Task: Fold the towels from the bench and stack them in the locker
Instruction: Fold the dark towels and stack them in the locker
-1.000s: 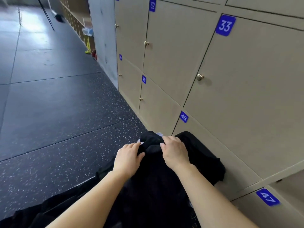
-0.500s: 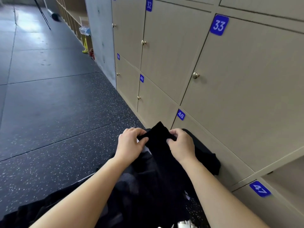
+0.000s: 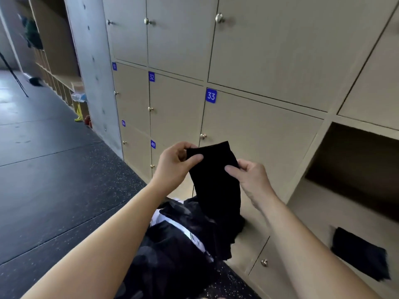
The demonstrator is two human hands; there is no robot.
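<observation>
Your left hand [image 3: 174, 162] pinched the upper left corner of the black towel [image 3: 216, 186] between thumb and fingers; your right hand [image 3: 254, 180] pinched its right edge a little lower, so the two hands stood close together yet apart, with the narrow cloth stretched between them. Held up like that before the closed door marked 33 [image 3: 259, 137], the towel hung straight under its own weight, which I judge let you square its edges for the fold; its lower end trailed onto the dark heap of cloth [image 3: 172, 244] beneath your forearms, probably the towels not yet folded, though I could not tell whether that heap lay on the worktop or on the floor, since the black fabric ran together. To your right the open locker [image 3: 356, 165] stood within easy reach; a dark folded piece [image 3: 360, 253] lay in it, likely a finished towel set flat to begin the stack.
</observation>
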